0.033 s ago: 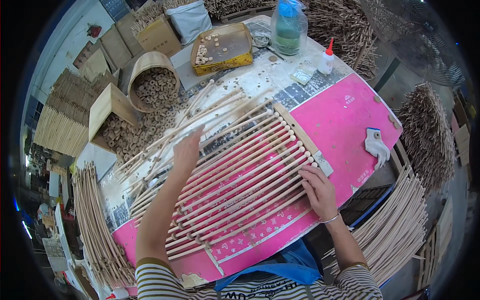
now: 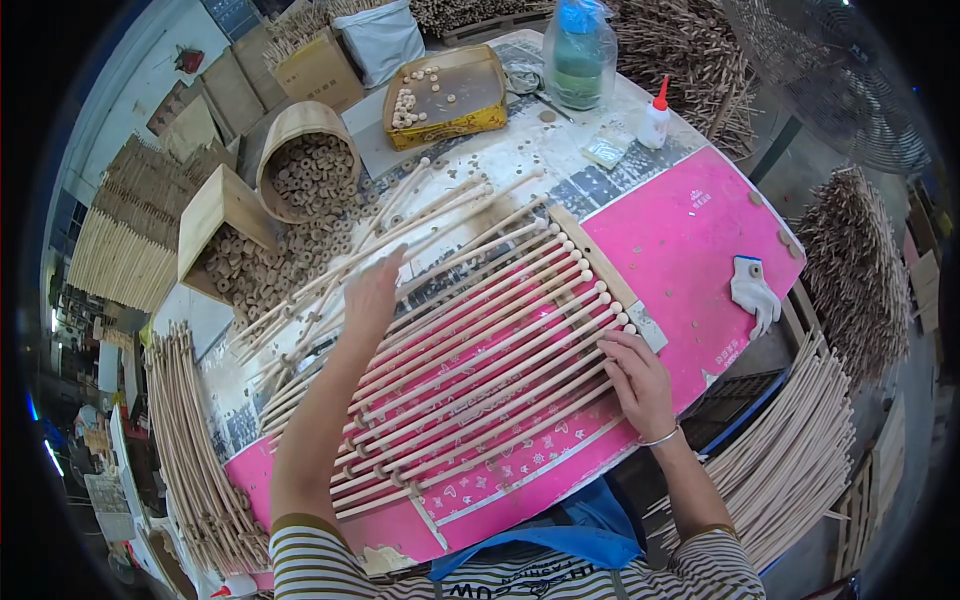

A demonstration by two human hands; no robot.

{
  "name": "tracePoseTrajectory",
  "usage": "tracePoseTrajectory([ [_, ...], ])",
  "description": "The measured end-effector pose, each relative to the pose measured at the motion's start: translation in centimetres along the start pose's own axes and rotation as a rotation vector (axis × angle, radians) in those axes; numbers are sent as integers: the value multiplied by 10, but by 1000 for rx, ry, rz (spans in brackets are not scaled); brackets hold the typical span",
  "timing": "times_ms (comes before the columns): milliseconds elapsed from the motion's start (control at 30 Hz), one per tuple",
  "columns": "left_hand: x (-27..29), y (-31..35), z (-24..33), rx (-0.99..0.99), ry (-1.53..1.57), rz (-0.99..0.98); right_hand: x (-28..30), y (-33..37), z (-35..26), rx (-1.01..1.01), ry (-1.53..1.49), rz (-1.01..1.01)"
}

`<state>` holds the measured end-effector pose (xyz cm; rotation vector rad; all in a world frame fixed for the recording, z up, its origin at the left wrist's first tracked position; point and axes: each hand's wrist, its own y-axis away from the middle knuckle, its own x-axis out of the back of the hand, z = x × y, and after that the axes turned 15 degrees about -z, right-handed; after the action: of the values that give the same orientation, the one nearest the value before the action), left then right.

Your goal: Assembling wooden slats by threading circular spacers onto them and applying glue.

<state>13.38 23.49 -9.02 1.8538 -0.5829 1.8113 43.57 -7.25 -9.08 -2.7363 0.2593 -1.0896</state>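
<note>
My left hand is over the left part of the rows, fingers closed around a thin wooden stick that slants up to the right. Below it, many pale sticks lie side by side on a pink board. Their right ends carry round wooden balls lined along a wooden strip; small wooden rings sit near the left ends. My right hand lies by the nearest balls with fingers stretched out, touching the stick ends; its fingertips partly cover them.
Behind stand a wooden barrel and a wooden box, both spilling rings. A yellow tray holds loose balls. To the right are a glue bottle, a white glove and a fan. Stick bundles flank the table.
The stick in my left hand has swung slightly up and away and looks sharper. My left hand has shifted a little; my right hand has stayed put.
</note>
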Motion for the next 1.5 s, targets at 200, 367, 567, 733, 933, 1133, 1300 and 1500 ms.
tracePoseTrajectory([
  [200, -14, -17, -19, 58, -111, -117, -5, -3, -7, -29, -65, -47],
  [367, -19, -15, -21, -110, 62, -10, 5, -13, -6, 27, 11, -51],
  [567, -31, -5, -49, -48, 350, 19, 11, -93, 0, 252, 158, -68],
  [733, -36, -19, -44, -8, 551, 31, -23, -202, 60, 275, 362, -144],
  [933, -26, -19, -54, 0, 620, -48, -44, -266, 83, 150, 471, -432],
  [1133, -23, -16, -52, 54, 649, -175, -49, -299, 102, 222, 431, -495],
  [1300, -11, -21, -46, -28, 572, -207, -46, -321, 114, 95, 91, -710],
  [1500, -27, -13, -58, -23, 602, -188, -22, -328, 131, 113, -15, -627],
])
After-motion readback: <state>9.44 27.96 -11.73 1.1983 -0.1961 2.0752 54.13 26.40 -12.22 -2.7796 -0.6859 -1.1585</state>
